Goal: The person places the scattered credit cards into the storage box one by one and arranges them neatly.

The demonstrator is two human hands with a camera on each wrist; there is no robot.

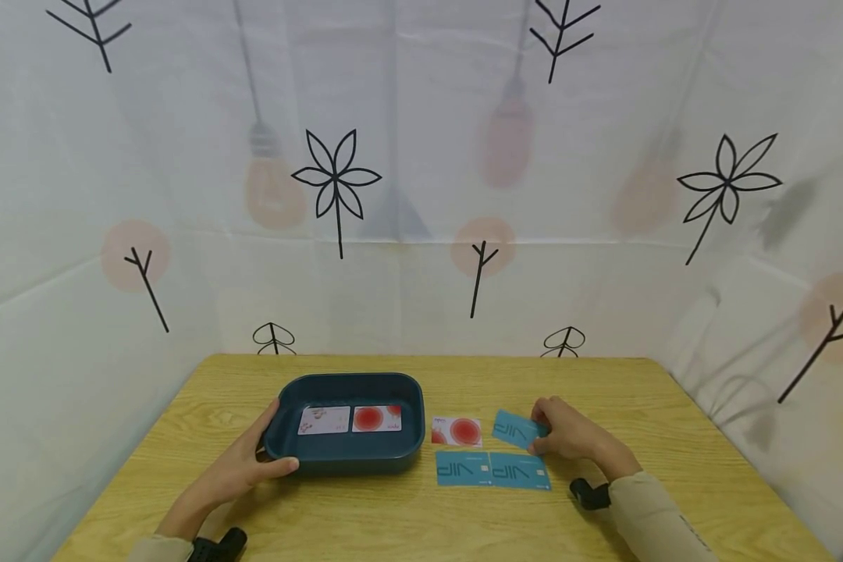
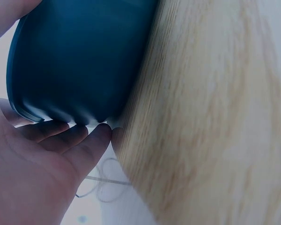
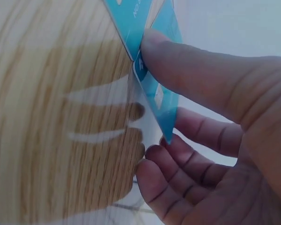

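Note:
My left hand [image 1: 233,467] grips the left end of a dark blue plastic tray [image 1: 354,466], thumb near its front wall and fingers along its side. Inside the tray lie a pale flowered card [image 1: 323,421] and a white card with a red circle [image 1: 377,419], side by side. My right hand [image 1: 574,431] pinches the right end of a blue VIP card [image 1: 514,428], which sits tilted on or just above the table. In the right wrist view, the thumb lies along one edge of this VIP card [image 3: 160,96] and the fingers are at the opposite side.
Two more blue VIP cards [image 1: 462,468] lie edge to edge in front of the held one. A red-circle card [image 1: 457,431] lies between the tray and the held card. The wooden table [image 1: 365,519] meets a white patterned cloth [image 1: 407,297] at its back and sides.

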